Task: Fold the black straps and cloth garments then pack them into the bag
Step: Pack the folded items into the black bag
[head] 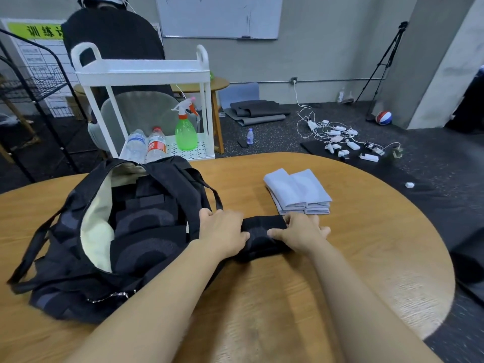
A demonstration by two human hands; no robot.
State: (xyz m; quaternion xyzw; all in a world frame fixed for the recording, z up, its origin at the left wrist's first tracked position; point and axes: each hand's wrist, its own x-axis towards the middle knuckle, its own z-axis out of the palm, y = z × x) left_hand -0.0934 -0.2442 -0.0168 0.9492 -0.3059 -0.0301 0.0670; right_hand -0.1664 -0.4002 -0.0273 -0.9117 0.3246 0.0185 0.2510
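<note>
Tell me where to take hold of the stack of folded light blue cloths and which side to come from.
Grip the folded light blue cloths by the near layered edge, thumb on top and fingers sliding under the whole stack. Come from the near side, where the right hand already lies; that edge faces you and nothing blocks it on the table.

Bare table (366, 258) rightward; bag (104, 244) left, folded cloths (297, 191) ahead.

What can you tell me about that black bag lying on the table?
The black bag is soft fabric with a faint pattern of grey arcs and a pale cream lining. It lies slumped on the left of the wooden table, mouth wide open, with dark folded pieces already inside. Long black carry straps trail off both ends, and a metal clip shows near its front edge. The left hand rests close against its right side.
</note>
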